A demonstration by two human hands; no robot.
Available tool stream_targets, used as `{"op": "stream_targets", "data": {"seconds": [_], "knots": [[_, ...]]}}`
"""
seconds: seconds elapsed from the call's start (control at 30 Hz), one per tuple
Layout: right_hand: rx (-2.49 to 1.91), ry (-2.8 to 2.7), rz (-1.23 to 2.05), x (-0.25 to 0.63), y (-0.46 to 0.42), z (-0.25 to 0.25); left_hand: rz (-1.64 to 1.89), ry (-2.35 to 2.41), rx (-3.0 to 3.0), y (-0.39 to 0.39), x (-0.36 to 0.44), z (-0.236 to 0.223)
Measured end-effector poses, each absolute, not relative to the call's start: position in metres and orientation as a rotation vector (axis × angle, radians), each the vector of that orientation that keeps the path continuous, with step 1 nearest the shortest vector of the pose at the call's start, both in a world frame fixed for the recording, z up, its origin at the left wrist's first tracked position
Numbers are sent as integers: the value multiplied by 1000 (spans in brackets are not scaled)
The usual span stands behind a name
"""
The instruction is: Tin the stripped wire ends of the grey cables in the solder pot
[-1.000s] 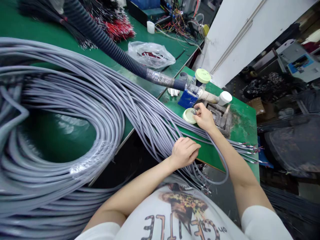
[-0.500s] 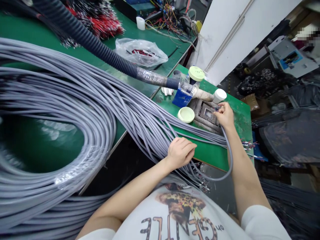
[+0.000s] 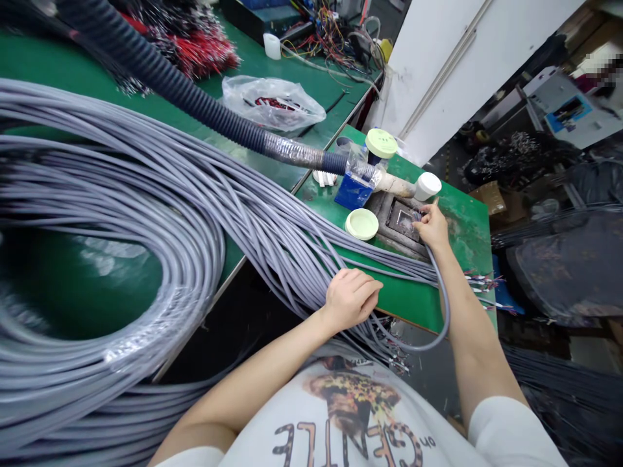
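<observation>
My right hand [image 3: 433, 227] pinches a grey cable [image 3: 444, 292] near its end, over a dark square solder pot [image 3: 405, 219]. The thin wire ends at my fingertips are over the pot's shiny middle; whether they touch it I cannot tell. From that hand the cable loops down and back toward my left. My left hand [image 3: 353, 298] rests with curled fingers at the edge of the thick bundle of grey cables [image 3: 292, 259]; what its fingers hold, if anything, is hidden. Stripped cable ends [image 3: 479, 282] with coloured wires stick out beyond my right forearm.
A dark corrugated hose [image 3: 204, 107] runs across to a pale nozzle [image 3: 396, 185] beside the pot. Around it stand a blue box [image 3: 354, 189], a pale green dish [image 3: 361, 224], a lidded tub [image 3: 381, 144] and a white cup [image 3: 428, 186]. A plastic bag [image 3: 272, 102] lies behind.
My right hand has moved slightly left and down toward the pot's middle, bringing the cable's wire ends with it. My left hand has stayed in place.
</observation>
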State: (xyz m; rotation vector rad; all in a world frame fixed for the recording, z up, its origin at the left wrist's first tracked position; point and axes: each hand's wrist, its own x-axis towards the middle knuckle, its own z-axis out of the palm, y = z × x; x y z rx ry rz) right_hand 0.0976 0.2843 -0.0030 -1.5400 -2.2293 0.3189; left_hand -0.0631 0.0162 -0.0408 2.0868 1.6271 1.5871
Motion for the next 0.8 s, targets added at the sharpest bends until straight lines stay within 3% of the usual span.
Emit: {"op": "stream_targets", "data": {"seconds": [0.2,0.47,0.67,0.8], "knots": [[-1517,-2175,403,93,275,12,1597,1641,2089,17,-63,-41],[-1091,-1985,980,77,163,69,1640,1563,1832,15,-62,-34],[-1028,-1992,842,64,83,74,1637,937,1017,16,-40,-3],[-1047,-2038,815,68,63,70,1597,888,716,16,-26,10]]}}
